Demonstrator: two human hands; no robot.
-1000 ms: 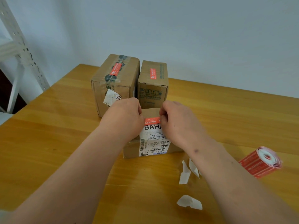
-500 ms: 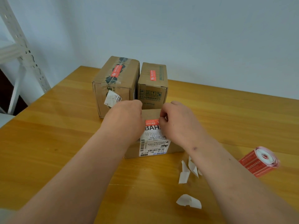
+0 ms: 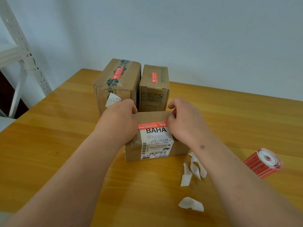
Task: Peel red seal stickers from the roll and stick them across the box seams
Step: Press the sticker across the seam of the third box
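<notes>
A red seal sticker (image 3: 152, 125) lies across the top of the near cardboard box (image 3: 155, 151), just above the white label reading BAHA. My left hand (image 3: 118, 123) sits at the sticker's left end and covers the box's left side; its fingertips are hidden. My right hand (image 3: 183, 123) touches the sticker's right end with its fingertips, thumb raised off the box. The red sticker roll (image 3: 262, 163) lies on the table (image 3: 49, 145) at the right, away from both hands.
Two taller boxes stand behind the near one, the left box (image 3: 118, 86) and the right box (image 3: 154, 89), each with a red sticker on top. Several white backing scraps (image 3: 191, 174) lie near my right forearm. A white metal shelf (image 3: 21, 51) stands at the left.
My hands have slid apart from the middle of the box top toward its sides. The whole length of the red sticker now shows between them.
</notes>
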